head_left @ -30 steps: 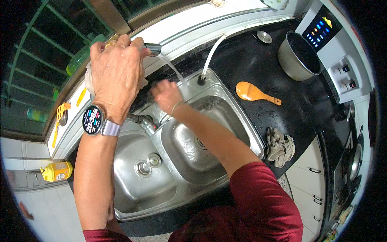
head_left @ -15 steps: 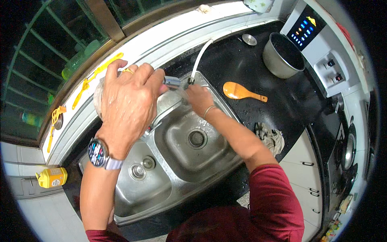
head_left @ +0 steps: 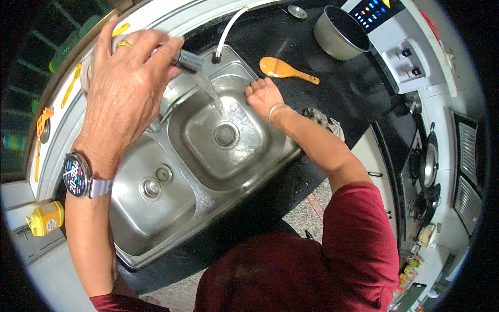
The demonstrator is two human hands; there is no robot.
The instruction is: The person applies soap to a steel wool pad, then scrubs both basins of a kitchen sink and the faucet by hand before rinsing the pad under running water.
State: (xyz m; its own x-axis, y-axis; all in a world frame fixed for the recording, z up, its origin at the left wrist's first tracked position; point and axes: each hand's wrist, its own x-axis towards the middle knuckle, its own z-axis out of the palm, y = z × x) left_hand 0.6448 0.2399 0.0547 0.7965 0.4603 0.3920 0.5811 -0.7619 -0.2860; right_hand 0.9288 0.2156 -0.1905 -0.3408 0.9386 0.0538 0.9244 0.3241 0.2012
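Observation:
My left hand [head_left: 122, 86], wearing a ring and a watch [head_left: 77, 175], is wrapped round the faucet [head_left: 188, 61] near its metal spout. Water [head_left: 210, 93] streams from the spout into the right basin of the steel double sink [head_left: 200, 205]. It splashes beside the drain [head_left: 225, 134]. At the right rim of that basin is my right hand [head_left: 263, 99], with a bangle at the wrist. Its fingers are curled, and the palm side is hidden, so I cannot make out anything inside.
A wooden rice paddle [head_left: 283, 68] lies on the black counter, with a pot [head_left: 332, 41] behind it. A crumpled cloth [head_left: 327, 125] rests beside my right forearm. On the left stands a yellow jug [head_left: 46, 218]; a white hose [head_left: 228, 28] rises behind the sink.
My right hand has moved from the back corner of the sink to the right rim. The view has shifted, and the water stream now shows plainly below the spout.

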